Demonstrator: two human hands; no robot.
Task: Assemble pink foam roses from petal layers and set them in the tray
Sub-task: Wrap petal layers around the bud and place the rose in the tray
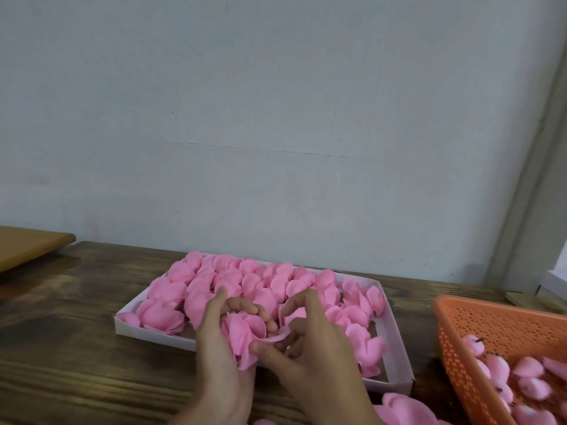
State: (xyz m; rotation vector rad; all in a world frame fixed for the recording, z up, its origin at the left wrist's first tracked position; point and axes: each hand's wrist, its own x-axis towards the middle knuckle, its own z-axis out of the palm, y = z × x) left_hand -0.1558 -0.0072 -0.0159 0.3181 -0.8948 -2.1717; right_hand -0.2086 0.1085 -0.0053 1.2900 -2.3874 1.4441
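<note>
Big pale wall (276,102) at the back, smooth, with thin cracks, filling the whole top half. White frame (527,179) leaning up the right side, cut off by the edge.

Dark brown wooden tabletop (61,348) below, streaky grain. Wide stretch of plain wood to the left of the tray, only a thin strip between the tray and the basket.

Flat white cardboard tray (153,331) in the middle, low walls, sharp corners. Packed with soft pink foam roses (233,280), round and puffy, in rows from the far wall to the near left corner. Brown tray floor showing at the near right corner. Middle of the near side hidden behind the hands.

Orange plastic basket (491,326) on the right, full of little holes, cut off at the right and bottom edges. Small pink buds (497,368) inside, with dark bits, too blurry to tell more.

Light brown board (27,243) at the far left, cut off by the edge.

Loose pink petal layers (402,409) at the bottom, half out of view.

Left hand (221,348) just in front of the tray's near side, fingers curled round a half-made rose (242,332). Right hand (316,348) touching it from the right, thumb and fingers pinching one thin petal (280,335) at the rose's edge. Both wrists cut off at the bottom
</note>
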